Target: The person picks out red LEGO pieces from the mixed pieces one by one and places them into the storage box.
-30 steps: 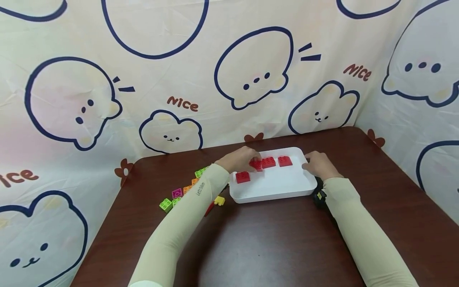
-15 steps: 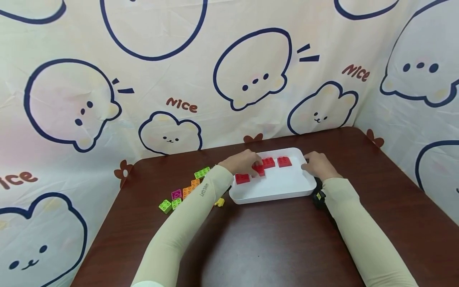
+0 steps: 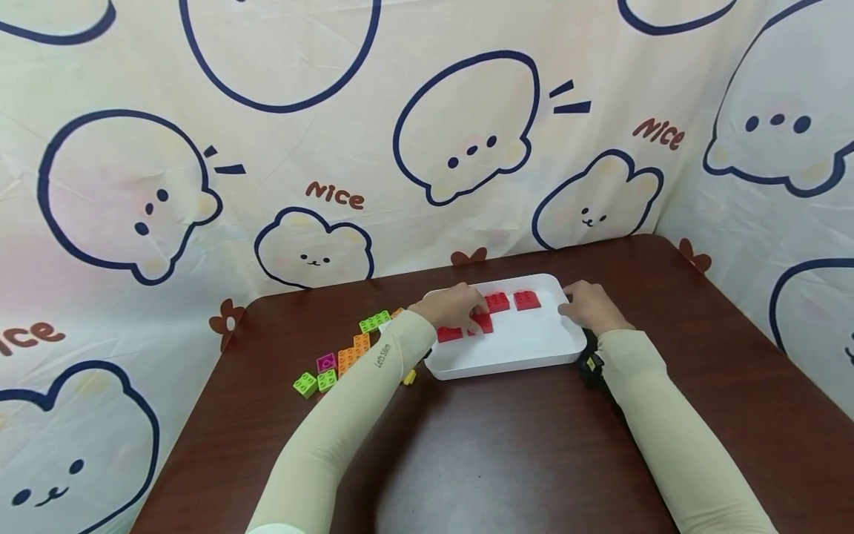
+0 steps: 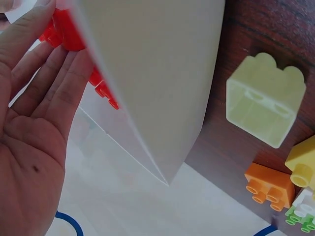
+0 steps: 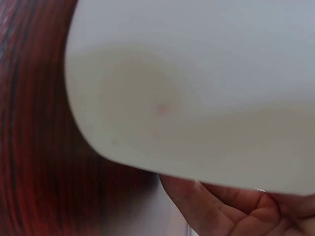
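Observation:
My left hand (image 3: 448, 305) is over the left part of a white tray (image 3: 527, 343) and pinches a red building brick (image 3: 483, 324) against the tray floor. Its thumb and fingertips meet that brick in the left wrist view. Behind it lie a red brick (image 3: 497, 302) and another red brick (image 3: 527, 300), studs up. A further red brick (image 3: 449, 334) sits at the tray's left side, partly under my hand. My right hand (image 3: 594, 308) grips the tray's right edge, with the fingers at the rim; the tray wall (image 5: 197, 142) hides part of them in the right wrist view.
Left of the tray lie loose bricks on the brown table (image 3: 507, 452): green (image 3: 305, 384), purple (image 3: 326, 362), orange (image 3: 347, 360) and yellow (image 3: 410, 377). A pale yellow-green brick (image 4: 266, 101) stands close by the tray. A patterned cloth (image 3: 427, 237) hangs behind the table.
My left hand has shifted slightly toward me, bringing the red brick from the back row to beside the left front brick. My right hand stays on the tray edge.

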The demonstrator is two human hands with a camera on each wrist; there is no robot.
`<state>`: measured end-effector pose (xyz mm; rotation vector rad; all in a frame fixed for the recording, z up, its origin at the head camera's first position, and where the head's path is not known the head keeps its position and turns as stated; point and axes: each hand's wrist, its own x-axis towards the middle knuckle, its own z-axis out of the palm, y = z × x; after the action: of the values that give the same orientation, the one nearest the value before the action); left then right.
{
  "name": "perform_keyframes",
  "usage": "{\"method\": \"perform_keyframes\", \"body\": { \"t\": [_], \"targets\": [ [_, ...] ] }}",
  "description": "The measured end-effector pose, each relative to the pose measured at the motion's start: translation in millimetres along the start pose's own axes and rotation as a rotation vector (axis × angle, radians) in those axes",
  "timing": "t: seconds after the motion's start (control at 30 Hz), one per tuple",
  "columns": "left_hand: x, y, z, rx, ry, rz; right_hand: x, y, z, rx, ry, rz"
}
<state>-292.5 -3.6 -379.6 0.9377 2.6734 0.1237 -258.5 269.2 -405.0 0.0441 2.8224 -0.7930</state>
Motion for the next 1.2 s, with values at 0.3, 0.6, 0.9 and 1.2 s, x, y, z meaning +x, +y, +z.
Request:
{"method": "perform_keyframes", "body": {
  "t": [0.3,0.6,0.9,1.2],
  "targets": [
    [-3.3,-0.9,1.1,-0.004,-0.003,0.003,-0.2,-1,2,-0.004,0.006,-0.011],
    [-6.2,0.3,1.4,0.015,0.0,0.019,0.9,-2,3,-0.007,0.0,-0.01],
    [-10.5,8.4,-5.6,0.037,0.023,0.033,0.8,-1,2,-0.016,-0.007,-0.011],
    [-23.0,5.5,-19.2,-0.071,0.067,0.082,-1.0,0,1,-0.018,-0.005,-0.011]
  ]
}}
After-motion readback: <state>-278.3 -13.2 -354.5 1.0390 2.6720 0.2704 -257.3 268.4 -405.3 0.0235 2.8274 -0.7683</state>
